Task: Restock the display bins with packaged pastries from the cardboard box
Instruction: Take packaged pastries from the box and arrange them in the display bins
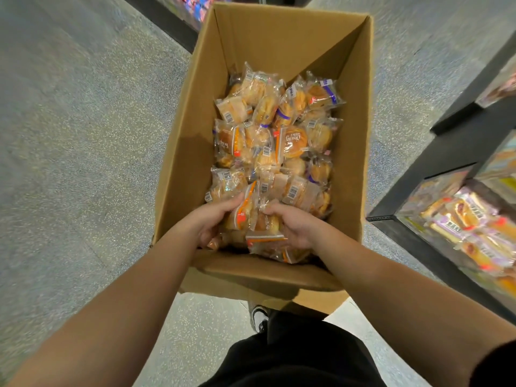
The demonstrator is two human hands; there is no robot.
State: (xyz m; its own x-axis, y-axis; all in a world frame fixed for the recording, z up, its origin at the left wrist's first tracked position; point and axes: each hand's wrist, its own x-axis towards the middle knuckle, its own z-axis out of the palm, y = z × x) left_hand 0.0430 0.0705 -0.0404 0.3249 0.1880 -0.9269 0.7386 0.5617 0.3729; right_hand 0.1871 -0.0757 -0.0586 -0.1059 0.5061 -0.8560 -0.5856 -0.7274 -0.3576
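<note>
Both hands reach down into the cardboard box (195,113) at its near end. The left hand (208,223) curls around a cluster of packaged pastries (243,213), thumb on top against an orange-striped wrapper, with its fingers buried under the packets and out of sight. The right hand (293,224) closes on the same cluster from the other side, fingertips pressed into the clear wrapping; a flat packet with an orange strip (268,244) lies against its palm, though whether it is gripped or merely touched cannot be told.

Beyond the hands, loose pastries (276,141) cover the box floor to the far end, heaped so that lower layers are hidden. Print on the wrappers is too small to read, apart from barcodes. The box's near wall hides the packets closest to the person.

At the right edge, display bins (460,216) with black frames hold purple and orange packets, blurred and cut off by the frame. More blurred goods (192,7) show at the top edge. Below the box, black clothing (293,356) and one shoe (260,317) stand on the speckled floor (69,135).
</note>
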